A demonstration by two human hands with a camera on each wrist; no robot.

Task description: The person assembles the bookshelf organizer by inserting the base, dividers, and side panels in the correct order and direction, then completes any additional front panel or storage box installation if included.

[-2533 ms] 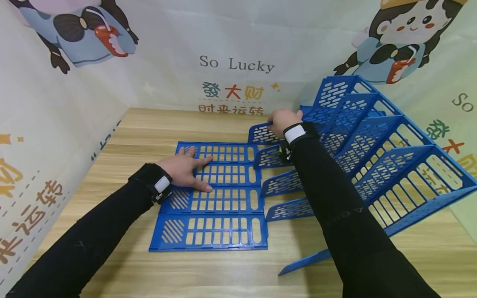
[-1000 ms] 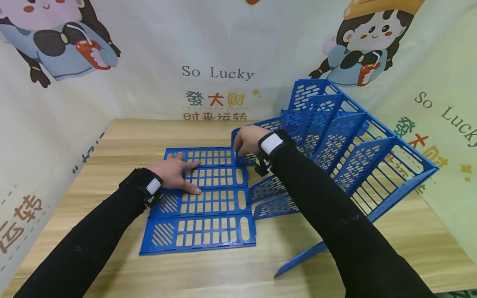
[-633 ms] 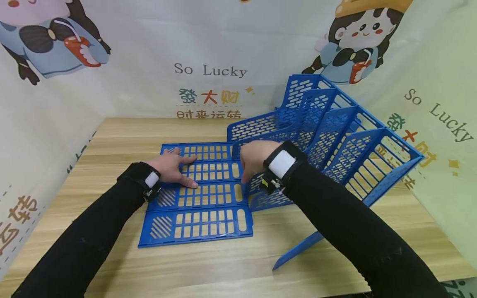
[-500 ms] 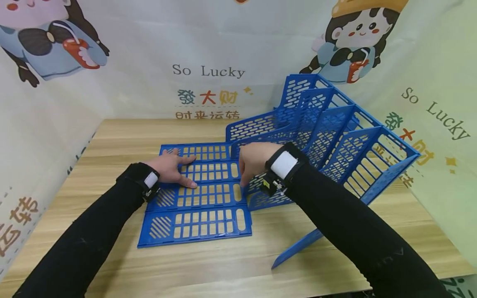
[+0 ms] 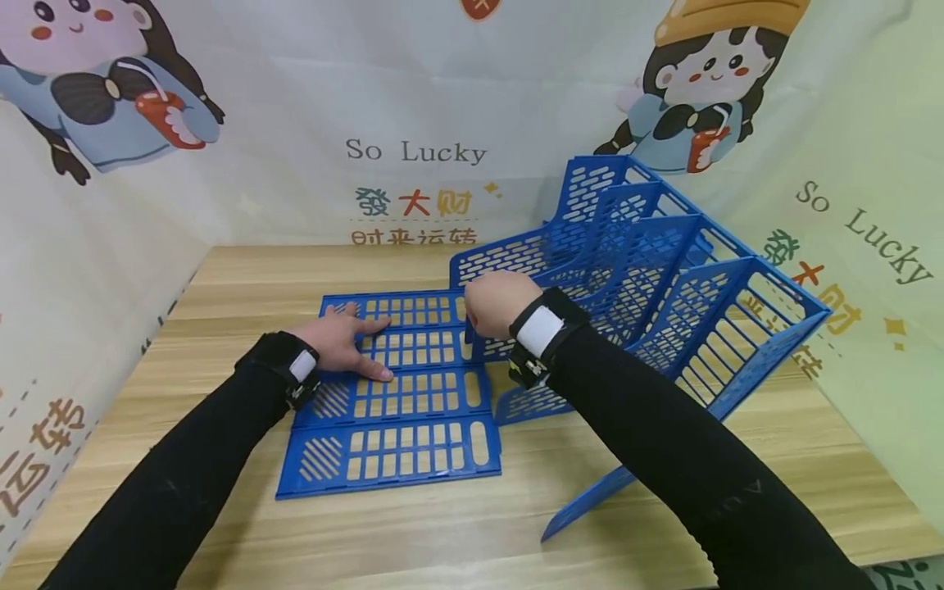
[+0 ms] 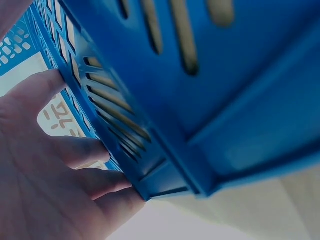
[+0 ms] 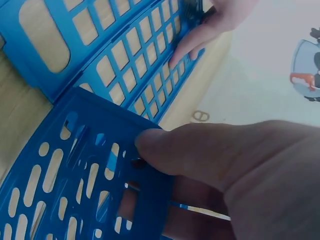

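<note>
A blue plastic file rack lies on the table with its joined base panels flat and slotted dividers fanned out at the right. My left hand rests on the base panels, fingers and thumb spread. In the left wrist view, its fingers lie along a slotted panel. My right hand pinches the end of one divider. Its thumb lies on the near face, and the other fingers show behind through the slots. That divider's end stands beside the right ends of the base panels.
The rack's barred side slants up at the right. A blue flap sticks out toward the front under my right forearm. Printed cloth walls enclose the wooden table at the back and sides.
My right hand has gone from the rear divider to ones nearer the front, then back a little. The rear divider's end swung toward the base panels. My left hand has stayed on them.
</note>
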